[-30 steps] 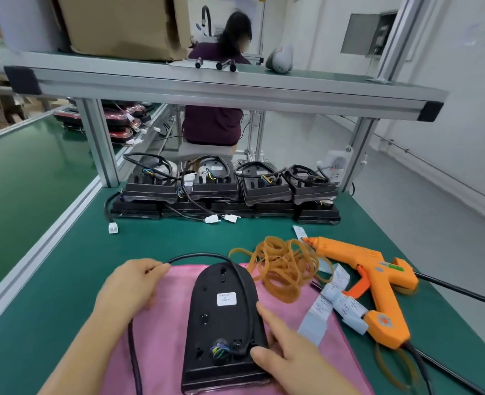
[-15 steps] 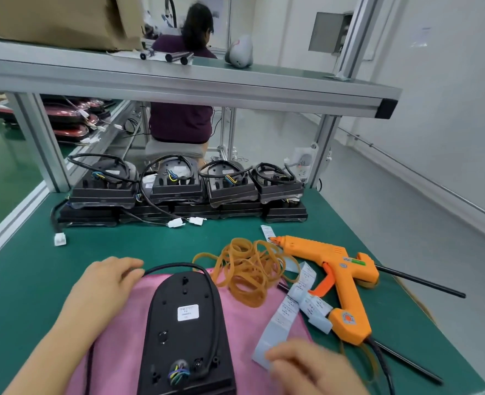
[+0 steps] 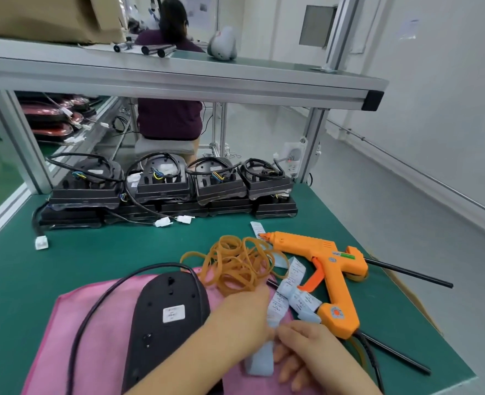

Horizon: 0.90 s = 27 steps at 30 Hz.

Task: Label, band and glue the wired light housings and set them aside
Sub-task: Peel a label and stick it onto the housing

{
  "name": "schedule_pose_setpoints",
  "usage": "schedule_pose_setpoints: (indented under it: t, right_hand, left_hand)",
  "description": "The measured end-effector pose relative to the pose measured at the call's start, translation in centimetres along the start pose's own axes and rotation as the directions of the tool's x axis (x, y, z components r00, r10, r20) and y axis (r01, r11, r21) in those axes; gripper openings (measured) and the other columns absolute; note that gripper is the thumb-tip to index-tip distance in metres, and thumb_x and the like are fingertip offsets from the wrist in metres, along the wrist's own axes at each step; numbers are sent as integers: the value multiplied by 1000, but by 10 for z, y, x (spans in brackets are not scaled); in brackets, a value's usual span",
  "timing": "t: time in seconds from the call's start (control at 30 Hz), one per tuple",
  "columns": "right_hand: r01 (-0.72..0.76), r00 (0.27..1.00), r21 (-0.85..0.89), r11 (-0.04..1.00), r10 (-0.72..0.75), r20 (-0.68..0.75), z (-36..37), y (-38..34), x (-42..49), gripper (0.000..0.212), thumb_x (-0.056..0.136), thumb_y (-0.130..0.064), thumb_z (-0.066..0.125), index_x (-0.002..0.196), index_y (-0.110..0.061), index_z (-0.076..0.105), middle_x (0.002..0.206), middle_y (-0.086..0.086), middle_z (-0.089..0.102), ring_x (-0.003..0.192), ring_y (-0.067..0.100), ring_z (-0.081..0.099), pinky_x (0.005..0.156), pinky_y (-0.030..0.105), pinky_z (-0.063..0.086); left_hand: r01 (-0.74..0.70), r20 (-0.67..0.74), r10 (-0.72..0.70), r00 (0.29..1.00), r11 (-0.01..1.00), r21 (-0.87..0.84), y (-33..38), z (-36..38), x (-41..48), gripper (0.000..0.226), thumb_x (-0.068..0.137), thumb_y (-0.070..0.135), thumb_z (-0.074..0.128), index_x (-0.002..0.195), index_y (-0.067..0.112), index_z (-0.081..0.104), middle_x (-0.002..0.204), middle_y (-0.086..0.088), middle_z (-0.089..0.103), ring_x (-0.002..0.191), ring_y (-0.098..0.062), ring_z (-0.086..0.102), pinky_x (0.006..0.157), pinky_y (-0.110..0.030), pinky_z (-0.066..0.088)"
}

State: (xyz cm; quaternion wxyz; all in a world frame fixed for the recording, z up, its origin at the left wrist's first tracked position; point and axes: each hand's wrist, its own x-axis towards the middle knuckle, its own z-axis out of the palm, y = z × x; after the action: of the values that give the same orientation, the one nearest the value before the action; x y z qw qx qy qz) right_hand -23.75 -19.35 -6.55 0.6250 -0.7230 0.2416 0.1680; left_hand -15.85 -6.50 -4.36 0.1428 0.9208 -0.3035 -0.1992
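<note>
A black light housing [image 3: 164, 320] lies back up on a pink cloth [image 3: 93, 332], a white label on it and its black cable looping off to the left. My left hand [image 3: 238, 323] reaches across the housing and, together with my right hand [image 3: 312, 352], pinches the strip of white labels [image 3: 281, 303] on pale blue backing. A heap of tan rubber bands [image 3: 235, 263] lies just beyond the cloth. The orange glue gun [image 3: 326, 272] lies on the strip's far end at the right.
Finished black housings [image 3: 167, 183] with coiled wires stand stacked in a row at the back of the green table [image 3: 93, 246]. An aluminium shelf frame [image 3: 178, 78] spans above them. Black glue sticks [image 3: 406, 272] lie at the right edge. A person sits beyond the bench.
My left hand left the cable at the housing's top and crossed to the label strip. My right hand came off the housing's lower edge and took the strip.
</note>
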Motion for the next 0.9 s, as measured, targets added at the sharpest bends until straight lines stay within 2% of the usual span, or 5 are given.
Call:
schedule_pose_setpoints:
  t: [0.23, 0.4, 0.57, 0.67, 0.9]
  right_hand:
    - [19, 1000, 54, 998, -20, 24, -3, 10, -9, 28, 90, -16, 65, 63, -13, 64, 56, 7, 64, 34, 10, 48, 36, 18, 34]
    - [1, 999, -49, 999, 2, 50, -7, 11, -15, 28, 93, -12, 59, 66, -9, 53, 40, -5, 53, 28, 6, 41, 34, 16, 28]
    - [1, 998, -102, 995, 5, 55, -12, 20, -15, 29, 91, -7, 56, 64, -13, 47, 40, -6, 44, 31, 10, 35, 35, 15, 21]
    - [-11, 998, -103, 995, 18, 67, -15, 24, -16, 31, 89, -8, 58, 61, -16, 49, 46, 0, 41, 34, 11, 32, 37, 16, 21]
    - [36, 996, -150, 988, -24, 82, -18, 27, -20, 41, 88, -11, 61, 50, -22, 50, 44, -4, 41, 36, 9, 31, 38, 16, 23]
  left_hand:
    - [9, 63, 7, 998, 967, -255, -4, 19, -21, 32, 85, 39, 64, 108, 24, 46, 100, 1, 62, 95, -18, 57, 74, -30, 41]
    - [-81, -243, 63, 968, 995, -64, -4, 41, -30, 25, 97, 43, 43, 119, 34, 51, 118, 8, 52, 113, -13, 50, 90, -31, 44]
    - [-191, -436, 225, 871, 974, 121, 1, 54, -34, 18, 76, 50, 69, 85, 35, 71, 82, 13, 56, 81, -4, 59, 63, -18, 44]
    - [-257, -400, 373, 837, 914, 313, 2, 56, -34, 22, 59, 54, 77, 58, 34, 69, 57, 17, 53, 59, -3, 55, 58, -14, 36]
    - [-274, -311, 440, 842, 846, 457, 6, 52, -33, 23, 63, 50, 69, 52, 30, 67, 52, 15, 53, 61, -9, 53, 51, -20, 46]
